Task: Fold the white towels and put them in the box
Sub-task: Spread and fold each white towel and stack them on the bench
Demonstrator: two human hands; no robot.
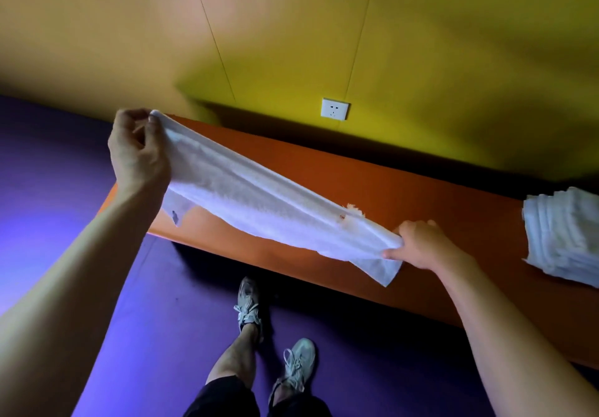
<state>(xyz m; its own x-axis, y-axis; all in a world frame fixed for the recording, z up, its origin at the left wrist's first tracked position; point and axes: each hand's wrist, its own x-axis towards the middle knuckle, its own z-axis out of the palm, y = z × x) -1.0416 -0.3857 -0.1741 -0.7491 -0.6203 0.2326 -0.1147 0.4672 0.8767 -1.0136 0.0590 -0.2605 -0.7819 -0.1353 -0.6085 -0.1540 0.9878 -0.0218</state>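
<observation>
A white towel (259, 202) is stretched in the air above the orange bench (372, 176), doubled over lengthwise. My left hand (137, 151) pinches its far left end, raised above the bench's left end. My right hand (421, 245) grips the other end, low near the bench's front edge. A loose corner hangs below each hand. A small tear with a reddish stain shows on the towel close to my right hand. A stack of folded white towels (564, 235) lies on the bench at the right edge of view. No box is in view.
The bench stands against a yellow wall with a white power socket (335, 108). Purple floor (64, 157) lies to the left and in front. My legs and grey sneakers (248, 303) stand just before the bench's front edge.
</observation>
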